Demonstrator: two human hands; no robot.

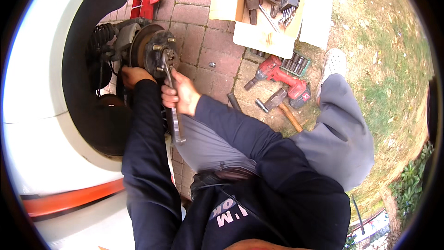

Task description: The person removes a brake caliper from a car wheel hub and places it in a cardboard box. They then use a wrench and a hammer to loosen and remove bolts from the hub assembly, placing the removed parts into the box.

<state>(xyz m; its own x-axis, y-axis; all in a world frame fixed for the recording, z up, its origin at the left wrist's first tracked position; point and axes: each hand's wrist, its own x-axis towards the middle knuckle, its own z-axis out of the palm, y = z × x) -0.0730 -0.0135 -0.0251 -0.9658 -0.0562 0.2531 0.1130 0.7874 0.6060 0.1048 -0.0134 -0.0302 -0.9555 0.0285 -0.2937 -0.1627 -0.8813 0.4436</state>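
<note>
My right hand [184, 96] is closed around the shaft of a long silver wrench [175, 127]. The wrench's upper end sits against the middle of a wheel hub [159, 52], whose bare studs point outward. Behind the hub is a rusty brake disc [137, 48]. My left hand [132, 77] reaches in at the disc's lower edge, inside the wheel arch. Its fingers are hidden behind the disc and the hub, so whether it grips anything does not show.
A white car body [37, 155] curves around the wheel arch. A red jack stand [145, 2] is beyond the hub. On the right are a cardboard box [263, 38] of tools, a red impact wrench [283, 76], a hammer [279, 98] and a socket tray [306, 69]. A small nut [212, 64] lies on the paving.
</note>
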